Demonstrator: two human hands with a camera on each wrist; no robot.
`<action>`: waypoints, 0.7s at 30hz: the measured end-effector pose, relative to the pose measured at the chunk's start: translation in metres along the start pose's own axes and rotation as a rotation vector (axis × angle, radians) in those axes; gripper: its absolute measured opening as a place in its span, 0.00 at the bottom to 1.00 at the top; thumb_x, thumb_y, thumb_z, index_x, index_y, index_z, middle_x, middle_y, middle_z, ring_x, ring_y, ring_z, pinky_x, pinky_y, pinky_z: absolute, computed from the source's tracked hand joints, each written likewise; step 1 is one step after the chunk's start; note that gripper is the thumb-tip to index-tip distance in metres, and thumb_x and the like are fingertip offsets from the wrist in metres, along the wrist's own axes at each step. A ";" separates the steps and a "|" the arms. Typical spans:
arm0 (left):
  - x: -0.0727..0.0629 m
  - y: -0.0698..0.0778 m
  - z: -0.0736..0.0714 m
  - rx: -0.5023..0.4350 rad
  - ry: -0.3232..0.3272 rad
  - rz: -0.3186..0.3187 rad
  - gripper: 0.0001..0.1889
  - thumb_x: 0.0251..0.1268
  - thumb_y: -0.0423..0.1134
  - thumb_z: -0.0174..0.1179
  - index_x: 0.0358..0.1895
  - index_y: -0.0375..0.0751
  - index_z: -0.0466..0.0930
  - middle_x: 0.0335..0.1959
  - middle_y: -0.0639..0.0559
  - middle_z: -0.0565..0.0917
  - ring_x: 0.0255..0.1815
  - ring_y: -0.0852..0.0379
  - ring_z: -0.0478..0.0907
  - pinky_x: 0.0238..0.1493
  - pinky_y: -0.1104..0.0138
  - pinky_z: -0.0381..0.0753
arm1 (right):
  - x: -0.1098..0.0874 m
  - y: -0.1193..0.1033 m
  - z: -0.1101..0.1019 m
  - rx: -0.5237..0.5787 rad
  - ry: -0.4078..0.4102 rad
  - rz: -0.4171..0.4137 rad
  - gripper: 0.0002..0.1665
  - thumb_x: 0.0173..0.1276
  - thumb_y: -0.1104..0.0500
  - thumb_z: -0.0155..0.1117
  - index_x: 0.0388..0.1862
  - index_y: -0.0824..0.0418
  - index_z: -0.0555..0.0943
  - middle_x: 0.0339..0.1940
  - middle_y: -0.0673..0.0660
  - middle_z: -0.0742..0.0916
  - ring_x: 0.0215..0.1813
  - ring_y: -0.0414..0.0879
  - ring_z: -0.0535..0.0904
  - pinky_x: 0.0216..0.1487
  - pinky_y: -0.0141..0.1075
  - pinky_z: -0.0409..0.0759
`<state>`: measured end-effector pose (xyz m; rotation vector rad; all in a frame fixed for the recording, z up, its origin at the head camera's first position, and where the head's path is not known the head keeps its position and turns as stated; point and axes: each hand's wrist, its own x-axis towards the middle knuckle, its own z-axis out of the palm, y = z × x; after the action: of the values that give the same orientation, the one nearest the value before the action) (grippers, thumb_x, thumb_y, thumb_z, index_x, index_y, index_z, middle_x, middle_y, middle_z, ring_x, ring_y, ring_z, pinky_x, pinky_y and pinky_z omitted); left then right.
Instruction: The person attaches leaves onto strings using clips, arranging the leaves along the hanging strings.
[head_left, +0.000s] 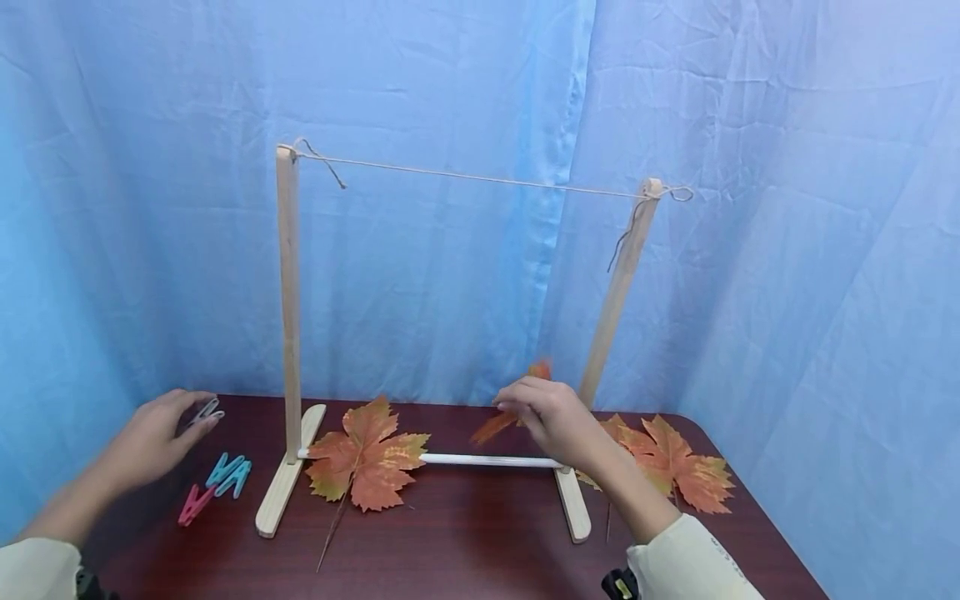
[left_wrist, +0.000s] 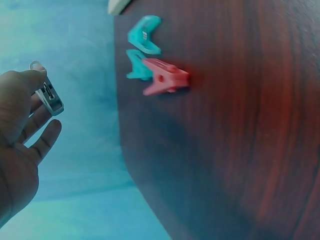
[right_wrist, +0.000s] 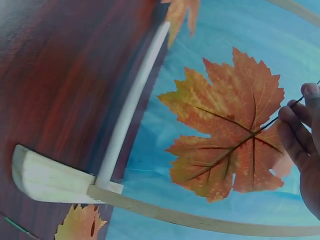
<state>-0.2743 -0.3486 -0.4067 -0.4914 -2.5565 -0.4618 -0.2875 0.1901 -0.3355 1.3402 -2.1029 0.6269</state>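
Note:
My left hand (head_left: 153, 440) is at the left of the table, pinching a grey clothespin (left_wrist: 51, 99) between thumb and fingers. Below it on the tabletop lie teal clothespins (left_wrist: 144, 35) and a red clothespin (left_wrist: 167, 77). My right hand (head_left: 557, 418) pinches the thin dark stem of an orange artificial maple leaf (right_wrist: 225, 125), raised near the right post of the wooden frame. In the head view that leaf is mostly hidden behind the hand. A string (head_left: 465, 176) runs between the tops of the posts, with nothing hanging on it.
The frame's left post (head_left: 288, 300) and right post (head_left: 618, 292) stand on wooden feet, joined low down by a white rod (head_left: 487, 460). One maple leaf (head_left: 371, 467) lies over the rod's left end. More leaves (head_left: 686, 471) lie at the right. Blue curtains (head_left: 450, 292) hang behind.

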 end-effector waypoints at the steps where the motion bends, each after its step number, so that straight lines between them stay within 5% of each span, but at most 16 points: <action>1: 0.002 0.002 -0.002 -0.003 0.005 0.003 0.17 0.66 0.32 0.68 0.54 0.25 0.81 0.40 0.39 0.83 0.35 0.50 0.78 0.30 0.56 0.77 | 0.001 0.000 -0.001 0.003 0.010 0.003 0.13 0.67 0.75 0.66 0.46 0.62 0.86 0.40 0.53 0.89 0.38 0.42 0.86 0.37 0.32 0.84; 15: 0.026 0.024 -0.035 -0.019 0.175 0.077 0.18 0.65 0.30 0.68 0.54 0.23 0.80 0.39 0.34 0.83 0.30 0.48 0.80 0.26 0.65 0.79 | 0.012 0.005 -0.016 0.053 0.100 0.124 0.09 0.70 0.74 0.65 0.46 0.68 0.87 0.36 0.57 0.90 0.31 0.45 0.85 0.30 0.30 0.82; 21: 0.042 0.039 -0.055 -0.017 0.242 0.086 0.17 0.67 0.30 0.67 0.55 0.25 0.80 0.39 0.37 0.84 0.34 0.43 0.82 0.35 0.80 0.74 | 0.018 0.008 -0.024 0.035 0.146 0.153 0.09 0.69 0.74 0.66 0.45 0.69 0.87 0.37 0.58 0.91 0.38 0.45 0.89 0.34 0.31 0.85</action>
<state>-0.2704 -0.3263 -0.3306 -0.5165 -2.2926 -0.4817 -0.2961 0.1972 -0.3060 1.1232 -2.0972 0.8030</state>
